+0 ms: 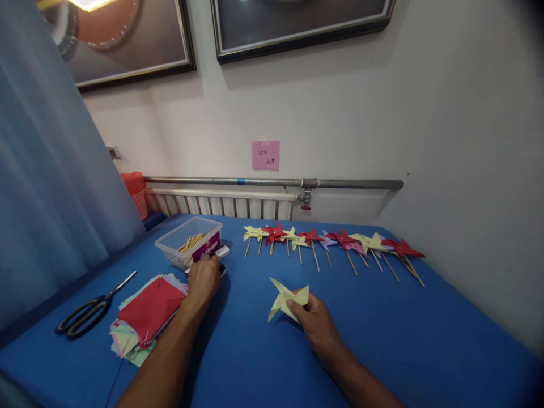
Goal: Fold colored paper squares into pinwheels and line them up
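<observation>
Right hand (315,318) pinches a folded yellow paper pinwheel (285,298); left hand (204,277), fingers curled, touches a small white object (223,253) beside the clear plastic box (187,241).

free: bare blue table (382,340) front-right | blocked: pinwheel row (335,241) behind, probably paper stack (147,314) left

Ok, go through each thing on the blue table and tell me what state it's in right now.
Left hand: fingers curled over a small white item beside the plastic box.
Right hand: pinching the yellow pinwheel.
Yellow pinwheel: folded, no stick, held just off the table.
Plastic box: open, wooden sticks inside.
Scissors: closed, lying flat.
Paper stack: loose, unfolded, red sheet on top.
Finished pinwheels: on sticks, laid in a row.
</observation>
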Demonstrator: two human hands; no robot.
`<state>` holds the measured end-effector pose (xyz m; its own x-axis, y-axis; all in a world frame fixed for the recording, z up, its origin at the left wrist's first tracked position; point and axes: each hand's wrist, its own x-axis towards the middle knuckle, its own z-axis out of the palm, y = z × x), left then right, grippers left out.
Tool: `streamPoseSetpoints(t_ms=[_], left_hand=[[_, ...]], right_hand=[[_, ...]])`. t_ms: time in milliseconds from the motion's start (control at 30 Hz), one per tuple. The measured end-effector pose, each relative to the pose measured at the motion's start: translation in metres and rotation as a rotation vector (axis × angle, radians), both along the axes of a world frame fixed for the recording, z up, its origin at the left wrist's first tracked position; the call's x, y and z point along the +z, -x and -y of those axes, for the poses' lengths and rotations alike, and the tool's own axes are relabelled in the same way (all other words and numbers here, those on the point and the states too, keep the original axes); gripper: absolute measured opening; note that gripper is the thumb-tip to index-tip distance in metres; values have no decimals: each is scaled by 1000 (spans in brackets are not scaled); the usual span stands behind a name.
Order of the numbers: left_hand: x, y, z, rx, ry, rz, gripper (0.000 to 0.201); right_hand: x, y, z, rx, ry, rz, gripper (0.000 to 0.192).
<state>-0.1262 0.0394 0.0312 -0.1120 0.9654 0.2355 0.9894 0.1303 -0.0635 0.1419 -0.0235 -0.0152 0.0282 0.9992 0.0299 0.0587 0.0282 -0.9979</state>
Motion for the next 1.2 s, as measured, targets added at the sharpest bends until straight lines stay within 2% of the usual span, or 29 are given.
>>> streamPoseSetpoints(t_ms=[333, 467, 600, 700, 900, 967, 1067, 1200], left_hand=[[5, -1, 0, 43, 6, 68, 39], [7, -3, 2, 12, -48, 74, 39], [7, -9, 2, -21, -37, 114, 36], [4, -19, 3, -106, -7, 148, 35], [-11, -44, 11, -457, 179, 187, 30], [-15, -48, 13, -526, 213, 165, 30], [-17, -50, 15, -545, 213, 153, 32], [-17, -49, 14, -488, 209, 150, 28]], right_hand=[[-8, -2, -3, 11, -3, -2, 34], [-5, -2, -2, 13, 1, 3, 33], [-3, -1, -2, 8, 7, -23, 32], [-4, -1, -2, 10, 10, -17, 31], [-3, -2, -2, 13, -2, -11, 31], [-1, -1, -1, 10, -3, -26, 30], [-1, -1, -1, 12, 13, -39, 31], [-2, -1, -2, 10, 15, -18, 31]])
